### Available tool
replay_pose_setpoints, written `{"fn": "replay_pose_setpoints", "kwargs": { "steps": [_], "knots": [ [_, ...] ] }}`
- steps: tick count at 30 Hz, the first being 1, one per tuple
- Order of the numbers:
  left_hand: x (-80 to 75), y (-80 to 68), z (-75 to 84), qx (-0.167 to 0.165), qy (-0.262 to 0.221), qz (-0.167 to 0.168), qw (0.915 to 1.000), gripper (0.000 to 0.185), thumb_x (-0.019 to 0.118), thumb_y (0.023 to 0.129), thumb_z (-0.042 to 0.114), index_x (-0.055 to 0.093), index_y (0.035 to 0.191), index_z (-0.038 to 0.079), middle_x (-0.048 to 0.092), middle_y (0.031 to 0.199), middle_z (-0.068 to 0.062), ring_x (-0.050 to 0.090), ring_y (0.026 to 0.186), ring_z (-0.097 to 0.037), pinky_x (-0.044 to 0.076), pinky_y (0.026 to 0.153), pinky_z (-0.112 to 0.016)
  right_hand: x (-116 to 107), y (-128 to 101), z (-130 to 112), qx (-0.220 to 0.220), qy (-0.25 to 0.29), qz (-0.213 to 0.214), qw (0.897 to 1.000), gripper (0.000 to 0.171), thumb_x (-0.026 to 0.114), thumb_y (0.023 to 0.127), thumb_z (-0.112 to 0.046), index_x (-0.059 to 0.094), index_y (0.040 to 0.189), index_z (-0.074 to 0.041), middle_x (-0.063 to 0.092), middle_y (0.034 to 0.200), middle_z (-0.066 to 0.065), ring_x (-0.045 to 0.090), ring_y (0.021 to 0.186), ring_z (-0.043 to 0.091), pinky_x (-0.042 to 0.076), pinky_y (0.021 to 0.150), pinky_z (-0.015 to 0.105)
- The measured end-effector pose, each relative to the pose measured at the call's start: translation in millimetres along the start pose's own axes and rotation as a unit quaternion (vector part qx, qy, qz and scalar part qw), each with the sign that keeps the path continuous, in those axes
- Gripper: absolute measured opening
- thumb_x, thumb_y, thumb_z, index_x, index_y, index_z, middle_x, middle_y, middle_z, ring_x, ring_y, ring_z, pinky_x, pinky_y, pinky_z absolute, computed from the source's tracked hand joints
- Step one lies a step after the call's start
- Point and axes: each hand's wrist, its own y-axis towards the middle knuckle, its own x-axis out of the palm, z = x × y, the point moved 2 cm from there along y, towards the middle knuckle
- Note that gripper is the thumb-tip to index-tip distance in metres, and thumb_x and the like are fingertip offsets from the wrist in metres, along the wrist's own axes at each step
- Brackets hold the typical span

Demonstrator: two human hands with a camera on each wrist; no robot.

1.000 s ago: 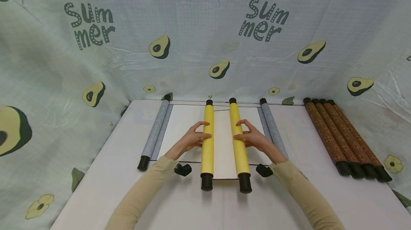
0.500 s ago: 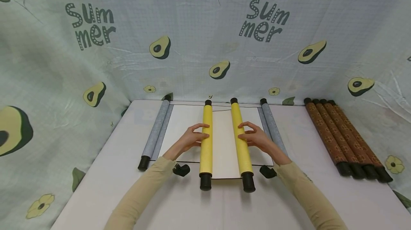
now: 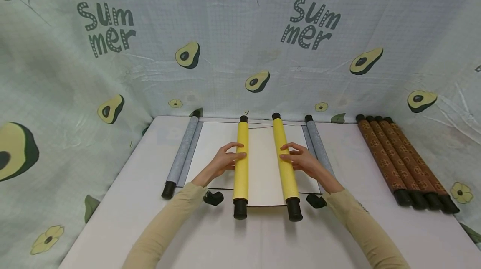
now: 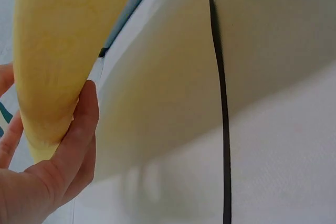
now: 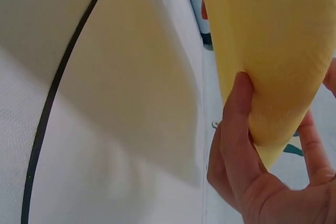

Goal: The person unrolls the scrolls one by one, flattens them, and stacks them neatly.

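At the centre of the white tabletop (image 3: 112, 219), a person's left hand (image 3: 223, 162) holds the left yellow roller (image 3: 241, 162), fingers curled over its top and thumb beneath, while the right hand (image 3: 300, 161) holds the right yellow roller (image 3: 285, 161) in the same way. The two rollers lie nearly parallel, pointing toward 12 o'clock, with a strip of pale paper (image 3: 262, 164) stretched between them. Both wrist views show a thumb pressed against yellow roller fabric above the paper's surface. This scroll rests on top of a wider unrolled sheet (image 3: 210, 143) edged by two grey rollers (image 3: 182, 154), at 9 and 3 o'clock of the hands. At 3 o'clock, well apart, four brown patterned scrolls (image 3: 398, 156) lie side by side. An avocado-print cloth (image 3: 240, 52) reading "Summer" forms the backdrop.
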Motion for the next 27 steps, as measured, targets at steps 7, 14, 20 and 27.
{"fn": "replay_pose_setpoints", "kwargs": {
  "steps": [7, 14, 20, 27],
  "knots": [
    [0.0, 0.0, 1.3, 0.008, 0.023, 0.014, 0.9996, 0.048, 0.069, 0.077, 0.017, 0.046, 0.12, 0.018, 0.058, 0.094, -0.012, 0.057, 0.067, -0.015, 0.049, 0.056, -0.028, 0.8, 0.1, -1.3, -0.004, -0.014, 0.007, 1.0, 0.051, 0.067, 0.079, -0.024, 0.037, 0.118, -0.013, 0.047, 0.117, 0.022, 0.058, 0.078, 0.019, 0.052, 0.067, 0.036],
    [-1.5, -0.3, 4.4, 0.005, 0.025, 0.013, 0.9996, 0.049, 0.068, 0.077, 0.012, 0.044, 0.119, 0.018, 0.055, 0.09, -0.011, 0.054, 0.066, -0.016, 0.047, 0.052, -0.026, -2.8, 0.5, -2.2, -0.01, -0.011, 0.013, 1.0, 0.045, 0.064, 0.08, -0.018, 0.039, 0.117, -0.013, 0.045, 0.116, 0.022, 0.057, 0.079, 0.02, 0.052, 0.065, 0.034],
    [-4.6, 1.4, 5.8, 0.012, 0.02, -0.002, 0.9997, 0.046, 0.065, 0.078, 0.008, 0.047, 0.12, 0.016, 0.054, 0.094, -0.012, 0.055, 0.07, -0.016, 0.048, 0.054, -0.027, -3.1, -0.3, -1.0, -0.011, -0.01, 0.0, 1.0, 0.04, 0.058, 0.082, -0.015, 0.043, 0.119, -0.01, 0.045, 0.115, 0.022, 0.057, 0.079, 0.021, 0.052, 0.068, 0.034],
    [-7.4, -0.3, 9.0, 0.015, 0.038, -0.021, 0.9989, 0.041, 0.06, 0.08, 0.009, 0.051, 0.12, 0.012, 0.054, 0.097, -0.012, 0.055, 0.071, -0.015, 0.048, 0.059, -0.028, -4.5, 0.2, 0.3, -0.011, -0.017, -0.007, 1.0, 0.035, 0.052, 0.082, -0.012, 0.045, 0.115, -0.005, 0.046, 0.107, 0.019, 0.056, 0.074, 0.02, 0.05, 0.065, 0.032]
  ]
}}
